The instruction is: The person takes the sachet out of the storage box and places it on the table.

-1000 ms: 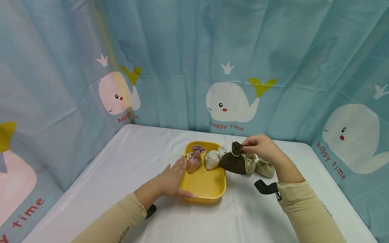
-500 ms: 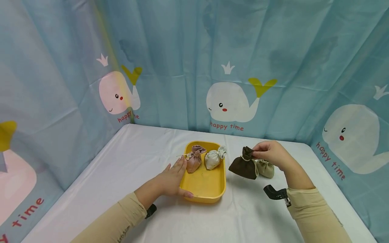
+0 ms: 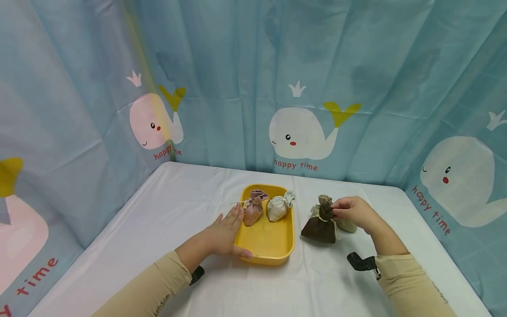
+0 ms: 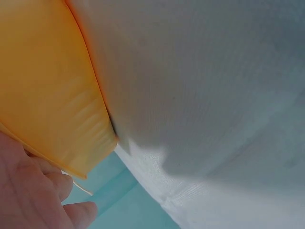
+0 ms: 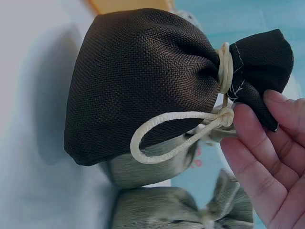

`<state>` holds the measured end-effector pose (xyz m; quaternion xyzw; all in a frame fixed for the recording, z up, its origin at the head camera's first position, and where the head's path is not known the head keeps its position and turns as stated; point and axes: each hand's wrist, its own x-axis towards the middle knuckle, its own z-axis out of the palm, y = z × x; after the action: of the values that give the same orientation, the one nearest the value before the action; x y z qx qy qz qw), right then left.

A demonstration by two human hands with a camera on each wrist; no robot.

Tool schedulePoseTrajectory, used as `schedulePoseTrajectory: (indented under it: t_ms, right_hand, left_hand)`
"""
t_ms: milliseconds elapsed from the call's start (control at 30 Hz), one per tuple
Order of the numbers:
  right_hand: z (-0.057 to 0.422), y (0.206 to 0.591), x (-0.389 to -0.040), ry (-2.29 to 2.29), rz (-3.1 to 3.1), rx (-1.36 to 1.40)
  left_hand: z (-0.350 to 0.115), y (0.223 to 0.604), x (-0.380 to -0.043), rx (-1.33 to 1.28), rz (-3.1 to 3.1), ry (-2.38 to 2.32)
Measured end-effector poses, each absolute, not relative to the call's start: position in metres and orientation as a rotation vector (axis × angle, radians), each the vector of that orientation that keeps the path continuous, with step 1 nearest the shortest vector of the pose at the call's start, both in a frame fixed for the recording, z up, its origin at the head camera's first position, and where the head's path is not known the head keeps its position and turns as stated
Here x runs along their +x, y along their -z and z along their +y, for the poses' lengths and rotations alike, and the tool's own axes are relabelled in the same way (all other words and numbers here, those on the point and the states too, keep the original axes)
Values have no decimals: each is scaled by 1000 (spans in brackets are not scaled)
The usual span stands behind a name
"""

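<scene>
A dark brown drawstring pouch [image 3: 318,230] stands on or just above the table, right of the yellow tray [image 3: 263,255]. My right hand [image 3: 358,214] pinches its gathered top between thumb and fingers. Its cream cord loop [image 5: 167,117] hangs near my fingertips in the right wrist view. Two grey-green pouches [image 5: 157,164] sit close behind the dark one, mostly hidden in the head view. My left hand [image 3: 222,235] rests along the tray's left rim with fingers extended. Inside the tray lie a pink pouch [image 3: 252,213], near my left fingertips, and a white pouch [image 3: 277,208].
A white cloth covers the table [image 3: 190,198]. Blue curtains [image 3: 222,127] printed with whales surround it at the back and sides. The white pouch's tied top reaches the tray's right rim.
My right hand has carried the dark brown pouch rightward and down, from beside the tray's right rim to in front of the grey-green pouches. The left hand and tray stay in place.
</scene>
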<state>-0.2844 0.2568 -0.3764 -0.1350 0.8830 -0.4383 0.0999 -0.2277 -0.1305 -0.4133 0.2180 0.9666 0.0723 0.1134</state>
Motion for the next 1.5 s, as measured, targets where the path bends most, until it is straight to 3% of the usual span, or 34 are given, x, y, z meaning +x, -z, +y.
schedulePoseTrajectory:
  t_ms: [500, 1500]
  right_hand:
    - [255, 394, -285, 1311, 2555, -306]
    - [249, 348, -291, 1077, 2746, -484]
  left_hand:
    - [-131, 415, -228, 633, 2835, -222]
    - [-131, 414, -229, 629, 2827, -233]
